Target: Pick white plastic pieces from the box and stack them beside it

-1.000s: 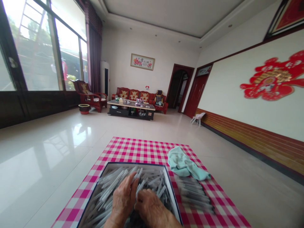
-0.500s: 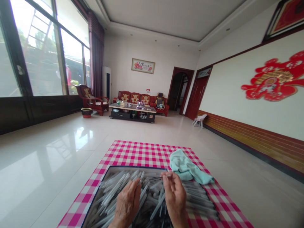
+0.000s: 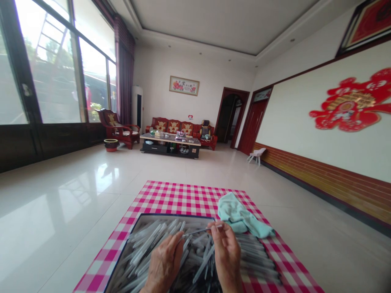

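A thin, dark pen refill (image 3: 197, 232) with a pale end spans the gap between my two hands, above an open box (image 3: 143, 216). My right hand (image 3: 225, 248) pinches it near its right end, thumb against fingertips. At its left end my left hand (image 3: 166, 258) is closed, fingers pressed together; the back of the hand hides exactly what lies inside the grip. Beneath both hands the box holds a heap of translucent pen barrels (image 3: 146, 240), with darker thin parts nearer me. Right of my right hand, several translucent pens (image 3: 258, 256) with dark ends lie side by side.
A pink-and-white checked cloth (image 3: 183, 195) covers the table. On it, a crumpled mint-green cloth (image 3: 236, 211) lies behind the row of pens. Farther off stand a coffee table (image 3: 171, 146), a red wooden sofa (image 3: 165, 122) and a small white chair (image 3: 257, 154).
My left hand has shifted slightly right and turned toward my right hand, and the refill between them shows more plainly. My right hand has moved a little to the right.
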The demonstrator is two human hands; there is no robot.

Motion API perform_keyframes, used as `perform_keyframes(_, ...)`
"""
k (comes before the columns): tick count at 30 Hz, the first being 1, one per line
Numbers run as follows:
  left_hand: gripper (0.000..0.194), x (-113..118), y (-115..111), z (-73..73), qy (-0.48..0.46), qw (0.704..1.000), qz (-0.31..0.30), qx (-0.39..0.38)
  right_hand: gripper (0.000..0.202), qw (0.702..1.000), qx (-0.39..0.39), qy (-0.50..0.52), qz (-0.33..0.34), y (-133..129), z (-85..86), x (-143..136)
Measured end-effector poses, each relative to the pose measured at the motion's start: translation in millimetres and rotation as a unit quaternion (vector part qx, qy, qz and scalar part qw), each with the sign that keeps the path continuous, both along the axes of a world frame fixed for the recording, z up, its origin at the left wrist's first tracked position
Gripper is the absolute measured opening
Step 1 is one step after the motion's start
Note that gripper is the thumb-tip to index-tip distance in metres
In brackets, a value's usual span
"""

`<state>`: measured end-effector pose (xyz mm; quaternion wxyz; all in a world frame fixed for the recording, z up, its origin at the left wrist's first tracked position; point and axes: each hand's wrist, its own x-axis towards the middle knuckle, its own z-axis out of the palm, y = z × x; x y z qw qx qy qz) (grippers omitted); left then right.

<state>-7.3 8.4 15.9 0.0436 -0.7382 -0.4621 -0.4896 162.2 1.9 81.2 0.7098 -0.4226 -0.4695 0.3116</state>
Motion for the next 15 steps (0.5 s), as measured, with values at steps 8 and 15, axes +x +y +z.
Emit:
perform_keyframes(8, 0.024, 1.1, -3.4, 2.7, -0.002, 1.0, -0.025, -0.005, 0.033, 1.0, -0.017, 0.0, 0.015, 6.3, -0.7, 1.3)
perform_keyframes(15, 0.026, 4.4, -9.2, 12.1, 0.012, 0.997, -0.081, -0.012, 0.049, 0.999, -0.03, 0.026, -0.017, 20.2, -9.1, -2.3)
